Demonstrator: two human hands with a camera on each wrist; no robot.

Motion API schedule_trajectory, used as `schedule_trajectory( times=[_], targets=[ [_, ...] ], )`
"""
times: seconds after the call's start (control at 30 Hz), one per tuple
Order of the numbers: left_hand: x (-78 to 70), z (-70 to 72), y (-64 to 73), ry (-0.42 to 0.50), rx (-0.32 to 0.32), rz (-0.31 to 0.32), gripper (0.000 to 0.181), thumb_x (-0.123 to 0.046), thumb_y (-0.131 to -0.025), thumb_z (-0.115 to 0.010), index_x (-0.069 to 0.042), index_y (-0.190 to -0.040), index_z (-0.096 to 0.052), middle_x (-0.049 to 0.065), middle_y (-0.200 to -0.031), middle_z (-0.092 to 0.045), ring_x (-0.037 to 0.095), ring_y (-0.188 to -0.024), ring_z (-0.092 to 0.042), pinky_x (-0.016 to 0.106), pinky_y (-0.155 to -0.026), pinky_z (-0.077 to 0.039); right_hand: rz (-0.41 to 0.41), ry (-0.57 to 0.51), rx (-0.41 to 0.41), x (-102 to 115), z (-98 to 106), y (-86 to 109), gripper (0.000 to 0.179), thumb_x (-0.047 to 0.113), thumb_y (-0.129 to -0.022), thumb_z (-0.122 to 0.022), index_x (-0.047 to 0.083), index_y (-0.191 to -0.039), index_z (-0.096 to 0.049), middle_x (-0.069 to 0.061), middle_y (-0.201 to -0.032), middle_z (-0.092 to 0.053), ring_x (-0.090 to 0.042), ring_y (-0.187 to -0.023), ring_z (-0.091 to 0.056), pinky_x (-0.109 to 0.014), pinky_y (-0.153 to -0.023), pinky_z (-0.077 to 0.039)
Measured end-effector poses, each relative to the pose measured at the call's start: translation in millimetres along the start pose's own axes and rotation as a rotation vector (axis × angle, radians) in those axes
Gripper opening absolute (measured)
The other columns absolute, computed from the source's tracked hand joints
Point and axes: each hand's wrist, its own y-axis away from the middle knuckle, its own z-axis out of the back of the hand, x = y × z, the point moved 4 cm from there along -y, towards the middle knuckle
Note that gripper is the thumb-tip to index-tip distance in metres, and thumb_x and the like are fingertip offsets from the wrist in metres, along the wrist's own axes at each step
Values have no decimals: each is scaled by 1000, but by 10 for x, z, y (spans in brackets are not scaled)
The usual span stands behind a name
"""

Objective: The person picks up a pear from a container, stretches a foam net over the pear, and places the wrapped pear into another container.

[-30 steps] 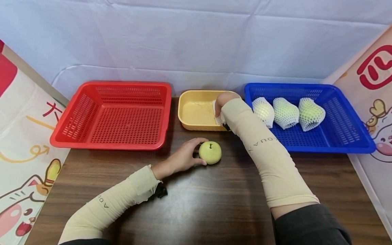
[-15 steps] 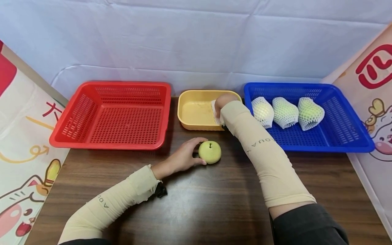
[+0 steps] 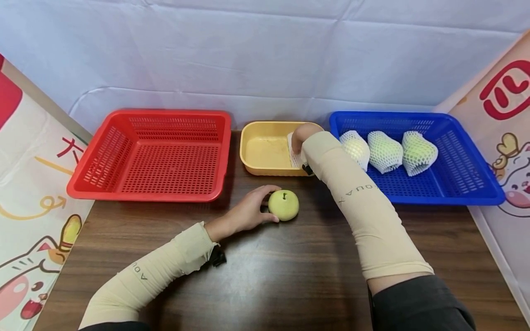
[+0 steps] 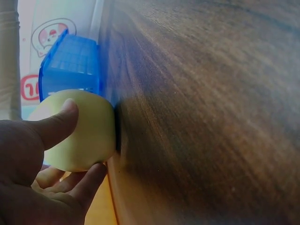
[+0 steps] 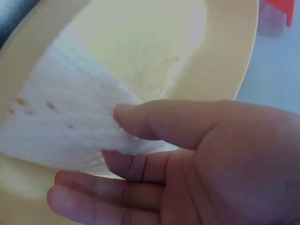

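A round yellow-green pear [image 3: 284, 205] with a short dark stem stands on the wooden table. My left hand [image 3: 250, 210] grips its left side, thumb at the near side and fingers behind; the left wrist view shows the thumb lying across the pear [image 4: 86, 136]. Inside the yellow tray [image 3: 265, 170], my right hand [image 3: 304, 134] reaches down to a white foam fruit net [image 3: 295, 154]. In the right wrist view, thumb and index finger pinch the edge of this flattened foam net [image 5: 61, 117], while the other fingers lie loosely below it.
To the right, a blue basket [image 3: 455, 198] holds three fruits in white foam nets [image 3: 385, 151], partly behind the right forearm. A red basket [image 3: 174, 197] stands at the left. White cloth [image 3: 248, 55] hangs behind, with printed panels at both sides.
The right hand shifts slightly within the yellow tray, first toward the person, then back and to the right, still at the foam net. The left hand and pear stay put.
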Motion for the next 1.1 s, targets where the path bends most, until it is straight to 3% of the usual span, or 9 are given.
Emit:
schedule_trajectory(
  times=[0.17, 0.3, 0.4, 0.57, 0.67, 0.7, 0.9, 1.1],
  targets=[
    [2, -1, -3, 9, 1, 1, 74, -12, -76, -91, -1, -139, -53, 14, -137, -59, 27, -126, -57, 39, -105, -49, -53, -13, 21, -7, 28, -88, 4, 7, -82, -65, 6, -85, -62, -11, -100, -47, -23, -84, -41, -28, -59, -37],
    [6, -7, -4, 14, 0, 2, 75, -12, -75, -91, 0, -139, -53, 14, -137, -59, 27, -126, -57, 39, -105, -50, -58, 64, 41, -8, 48, -143, 20, 7, -81, -58, 14, -66, -47, -7, -84, -43, -20, -71, -37, -27, -54, -30],
    [13, -12, 0, 13, -2, 6, 75, -12, -75, -91, -1, -139, -53, 14, -138, -59, 27, -127, -56, 38, -105, -49, -44, 121, 65, -4, 74, -142, 24, 10, -83, -54, 17, -62, -44, -4, -76, -43, -18, -65, -37, -26, -53, -29],
    [19, -19, 4, 14, -1, 12, 76, -13, -75, -91, -2, -140, -53, 14, -138, -59, 27, -127, -56, 38, -105, -49, -22, 62, 107, -35, 128, -63, 21, 13, -87, -52, 15, -66, -47, -2, -70, -42, -17, -62, -37, -27, -53, -31],
    [18, -22, 10, 10, 0, 14, 76, -13, -75, -91, -3, -140, -53, 13, -138, -58, 26, -127, -56, 38, -106, -49, 2, 71, 153, -36, 149, -17, 22, 16, -92, -49, 14, -71, -42, -1, -69, -38, -15, -59, -35, -27, -54, -29],
    [18, -22, 12, 8, 0, 15, 76, -13, -75, -91, -3, -140, -53, 13, -138, -58, 26, -127, -56, 38, -106, -48, 23, 129, 178, -20, 163, -15, 22, 18, -94, -46, 14, -73, -42, -1, -69, -37, -14, -58, -35, -27, -54, -29],
    [10, -13, 27, -12, -5, 24, 76, -15, -75, -92, -4, -140, -53, 12, -139, -58, 26, -129, -55, 39, -109, -45, 69, 65, 150, -11, 206, 89, 19, 22, -98, -49, 4, -97, -55, -3, -72, -45, -13, -55, -42, -25, -51, -37],
    [1, -5, 41, 9, 0, 30, 77, -14, -75, -92, -3, -140, -53, 13, -140, -58, 27, -129, -55, 38, -107, -48, 90, -35, 157, -30, 261, 184, 16, 18, -98, -49, 3, -98, -52, 0, -67, -39, -11, -53, -37, -22, -49, -35]
  ],
)
